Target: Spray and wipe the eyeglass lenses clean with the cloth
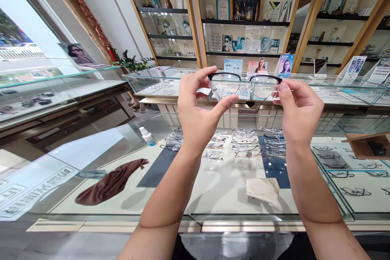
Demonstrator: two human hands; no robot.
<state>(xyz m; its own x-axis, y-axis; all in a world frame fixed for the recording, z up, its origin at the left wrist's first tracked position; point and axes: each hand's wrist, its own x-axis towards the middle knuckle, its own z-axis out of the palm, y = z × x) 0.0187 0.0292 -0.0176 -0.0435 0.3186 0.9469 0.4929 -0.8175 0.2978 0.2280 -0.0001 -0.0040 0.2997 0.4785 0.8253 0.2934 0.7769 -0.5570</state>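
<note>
A pair of eyeglasses (226, 76) with a dark upper rim and clear lenses is held up in front of me, above the glass counter. My left hand (198, 103) has its index finger at the left corner of the frame, with the thumb stretched out below the left lens. The other fingers of that hand are partly hidden behind. At the right corner, my right hand (300, 107) pinches the frame between thumb and fingers. Below lie a brown cloth (111, 183) to the left and a beige cloth (263, 191) to the right, both on the counter top.
A small white spray bottle (148, 136) stands on the glass counter (213, 207). Rows of eyeglasses (246, 142) lie inside it. Behind is another glass display case (164, 87), then shelves (246, 22) with framed pictures. A wooden tray (359, 146) sits at the right.
</note>
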